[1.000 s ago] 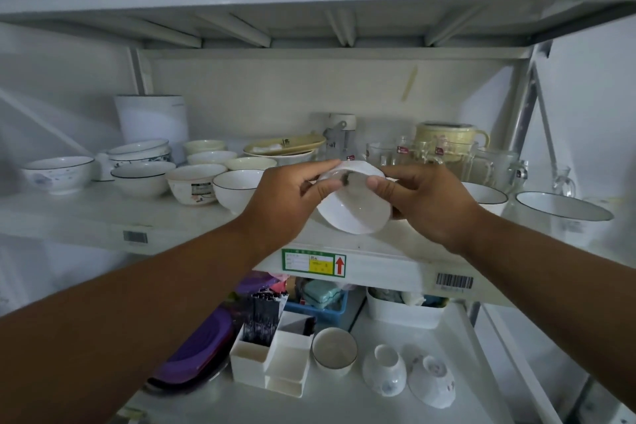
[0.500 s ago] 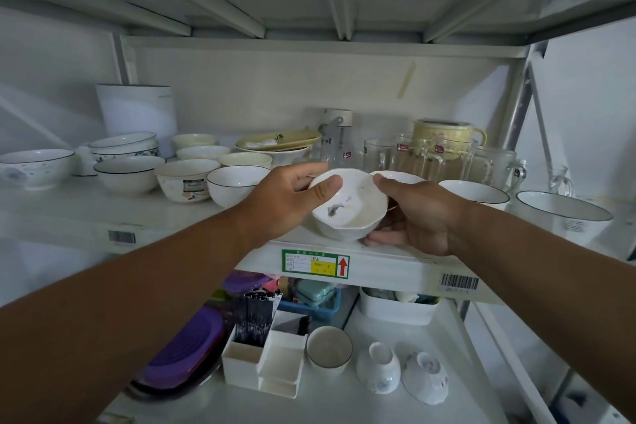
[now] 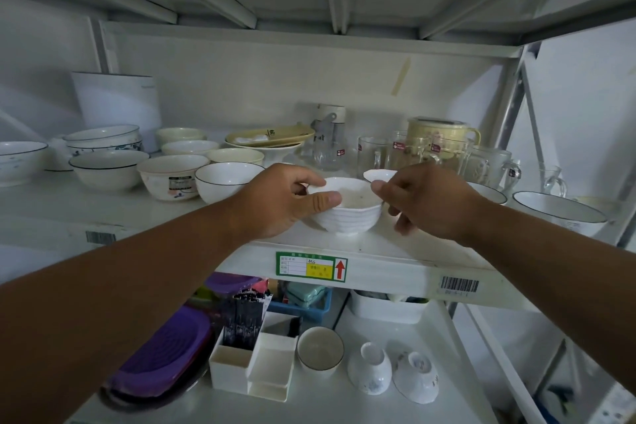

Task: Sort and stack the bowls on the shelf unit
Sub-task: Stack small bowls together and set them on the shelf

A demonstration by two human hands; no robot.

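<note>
A small white ribbed bowl (image 3: 347,217) stands upright on the middle shelf (image 3: 389,268), near its front edge. My left hand (image 3: 278,203) grips the bowl's left rim, thumb across the front. My right hand (image 3: 430,203) is just right of the bowl with loosely curled fingers; one fingertip is at the rim and the others are off it. Behind it, the rim of another small white bowl (image 3: 378,175) shows. More bowls stand to the left: a black-rimmed white one (image 3: 223,182), a cream one with a label (image 3: 172,179), and stacked blue-patterned ones (image 3: 103,141).
Glass mugs (image 3: 375,155) and a yellow lidded mug (image 3: 440,138) crowd the back right. Two black-rimmed bowls (image 3: 557,213) sit at the right end. On the lower shelf are a cup (image 3: 320,351), two upturned bowls (image 3: 370,372), a white organiser (image 3: 254,365) and a purple lid (image 3: 161,351).
The bowl was held tilted in the air between both hands; it has been turned upright and set down on the shelf. My right hand has loosened from it.
</note>
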